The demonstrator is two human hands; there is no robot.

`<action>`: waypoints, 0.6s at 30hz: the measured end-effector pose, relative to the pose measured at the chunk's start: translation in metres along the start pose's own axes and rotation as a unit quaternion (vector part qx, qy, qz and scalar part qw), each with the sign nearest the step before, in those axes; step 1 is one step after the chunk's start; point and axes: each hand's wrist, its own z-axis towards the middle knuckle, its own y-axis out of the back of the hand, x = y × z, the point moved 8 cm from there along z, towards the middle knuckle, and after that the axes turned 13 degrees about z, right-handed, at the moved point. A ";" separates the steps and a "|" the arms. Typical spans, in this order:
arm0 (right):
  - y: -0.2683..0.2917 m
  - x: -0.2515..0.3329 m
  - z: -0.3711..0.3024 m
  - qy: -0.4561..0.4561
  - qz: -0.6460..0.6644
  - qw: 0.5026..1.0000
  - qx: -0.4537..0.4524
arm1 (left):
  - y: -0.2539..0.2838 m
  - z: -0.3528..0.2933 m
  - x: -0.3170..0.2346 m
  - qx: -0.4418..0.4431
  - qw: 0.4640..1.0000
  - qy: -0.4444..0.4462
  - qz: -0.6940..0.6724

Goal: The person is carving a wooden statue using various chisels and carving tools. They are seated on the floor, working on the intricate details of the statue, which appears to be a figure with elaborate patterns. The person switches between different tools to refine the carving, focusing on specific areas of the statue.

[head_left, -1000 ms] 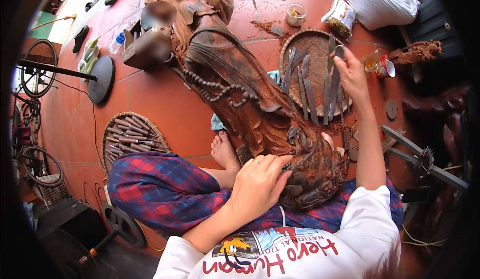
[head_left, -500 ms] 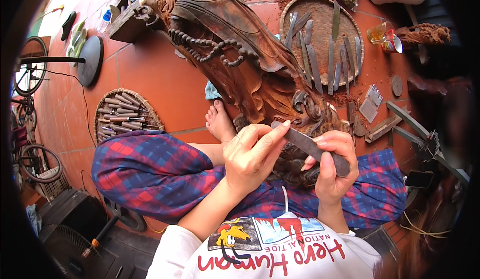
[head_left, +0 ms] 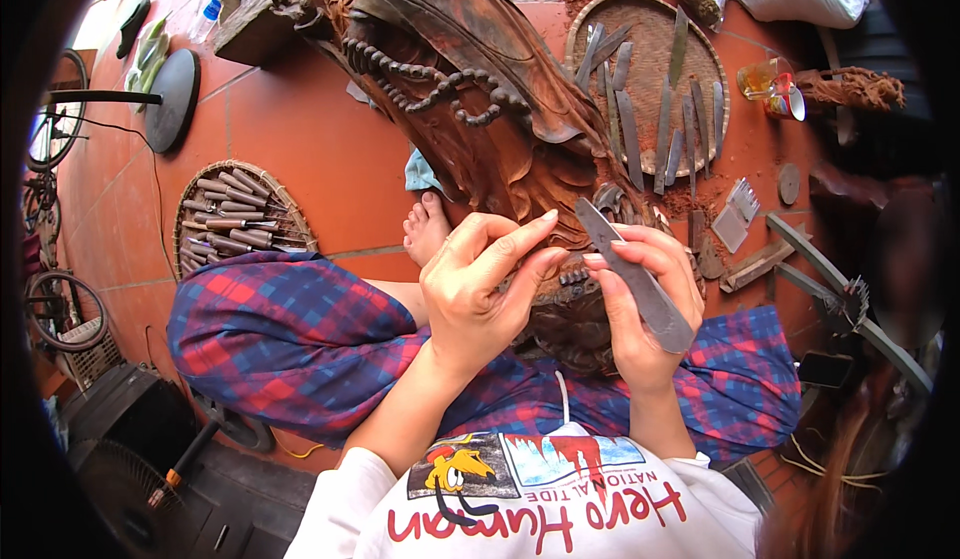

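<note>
My right hand (head_left: 650, 304) grips a flat, dark grey file (head_left: 632, 277) with a rounded lower end; it slants up to the left over my lap. To its left, my left hand (head_left: 482, 277) is off the file, thumb and forefinger parted with nothing between them. Beneath and beyond both hands lies a large brown carved wooden statue (head_left: 470, 69), with draped folds and a string of carved beads (head_left: 440, 84). Its near end rests against my lap, partly hidden by my hands.
A round woven tray (head_left: 645, 29) holds several flat files, far right. At left, a woven basket (head_left: 300, 224) holds several wooden-handled tools. A glass of amber drink (head_left: 757, 81), a pale case of small bits (head_left: 737, 216) and a metal stand (head_left: 855, 294) are on the right.
My left hand has let go of the file's upper end and moved slightly left, fingers parting. The file has tilted steeper in my right hand.
</note>
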 end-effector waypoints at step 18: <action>-0.018 -0.017 0.007 0.050 -0.019 0.999 -0.001 | -0.017 -0.005 0.006 -0.044 0.998 -0.032 -0.007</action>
